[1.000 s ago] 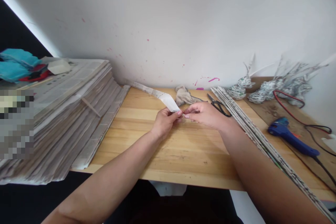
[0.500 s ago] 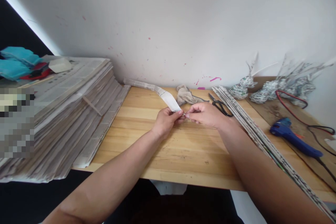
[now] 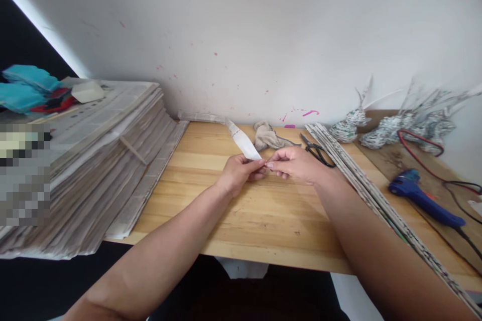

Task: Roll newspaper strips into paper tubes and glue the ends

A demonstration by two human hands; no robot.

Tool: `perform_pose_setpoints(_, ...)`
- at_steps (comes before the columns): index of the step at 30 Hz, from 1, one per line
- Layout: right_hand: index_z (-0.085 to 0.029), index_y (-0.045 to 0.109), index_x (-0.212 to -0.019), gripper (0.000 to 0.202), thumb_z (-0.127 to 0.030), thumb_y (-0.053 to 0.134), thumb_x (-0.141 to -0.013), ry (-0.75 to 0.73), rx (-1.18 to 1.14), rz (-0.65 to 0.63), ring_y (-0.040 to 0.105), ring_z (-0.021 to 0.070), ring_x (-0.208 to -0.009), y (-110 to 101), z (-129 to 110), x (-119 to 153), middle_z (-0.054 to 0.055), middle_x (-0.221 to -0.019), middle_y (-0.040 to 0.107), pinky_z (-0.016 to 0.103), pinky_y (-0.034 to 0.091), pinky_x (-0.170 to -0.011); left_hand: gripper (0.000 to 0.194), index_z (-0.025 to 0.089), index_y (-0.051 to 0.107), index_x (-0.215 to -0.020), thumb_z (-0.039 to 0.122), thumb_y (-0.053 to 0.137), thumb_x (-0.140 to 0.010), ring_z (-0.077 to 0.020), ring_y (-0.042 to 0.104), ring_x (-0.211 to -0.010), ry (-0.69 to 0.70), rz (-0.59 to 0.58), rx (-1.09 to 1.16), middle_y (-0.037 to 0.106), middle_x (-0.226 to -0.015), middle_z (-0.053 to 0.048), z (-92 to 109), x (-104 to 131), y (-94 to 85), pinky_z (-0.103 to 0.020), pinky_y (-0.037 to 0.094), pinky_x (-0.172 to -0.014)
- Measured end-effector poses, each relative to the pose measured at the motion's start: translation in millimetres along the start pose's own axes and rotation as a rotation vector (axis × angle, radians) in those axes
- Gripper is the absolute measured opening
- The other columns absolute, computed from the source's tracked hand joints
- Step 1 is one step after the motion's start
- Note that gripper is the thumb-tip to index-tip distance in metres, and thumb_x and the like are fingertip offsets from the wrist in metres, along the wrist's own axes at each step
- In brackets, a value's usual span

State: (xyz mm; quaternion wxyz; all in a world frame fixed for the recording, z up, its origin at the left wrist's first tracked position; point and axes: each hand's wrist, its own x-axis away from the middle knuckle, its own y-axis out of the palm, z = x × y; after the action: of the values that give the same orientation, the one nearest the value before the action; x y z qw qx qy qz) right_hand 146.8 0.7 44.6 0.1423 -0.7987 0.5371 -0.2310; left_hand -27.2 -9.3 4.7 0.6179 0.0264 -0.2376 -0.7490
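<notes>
Since the earlier frames, we note the bend in the paper strip (image 3: pixel 244 143) has shifted toward the wall (image 3: pixel 241 25). We find the left hand (image 3: pixel 238 171) and right hand (image 3: pixel 295 163) both pinching its near end, over the wooden table (image 3: pixel 263 225), in front of the crumpled cloth (image 3: pixel 265 136).

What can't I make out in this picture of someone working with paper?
All in the head view:
Near end of the paper strip: hidden by the fingertips of the left hand and right hand.
Print on the newspaper stack: too small and blurred to read.
Near ends of the paper sticks: cut off by the picture's edge.
Whatever lies under the pixelated patch: masked.
</notes>
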Motion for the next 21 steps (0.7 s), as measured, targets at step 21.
perform_pose_setpoints(21, -0.015, 0.065, -0.077, 0.021, -0.034, 0.071, -0.073, 0.016, -0.133, -0.138, 0.055, 0.0091, -0.057, -3, 6, -2, 0.001, -0.062, 0.063, 0.020, 0.044, -0.050, 0.026, 0.007, 0.068, -0.075, 0.020, 0.083, -0.059, -0.0109, 0.064, -0.060, -0.044, -0.039, -0.005, 0.068, -0.070, -0.007, 3, -1, -5.3, -0.021, 0.053, -0.059)
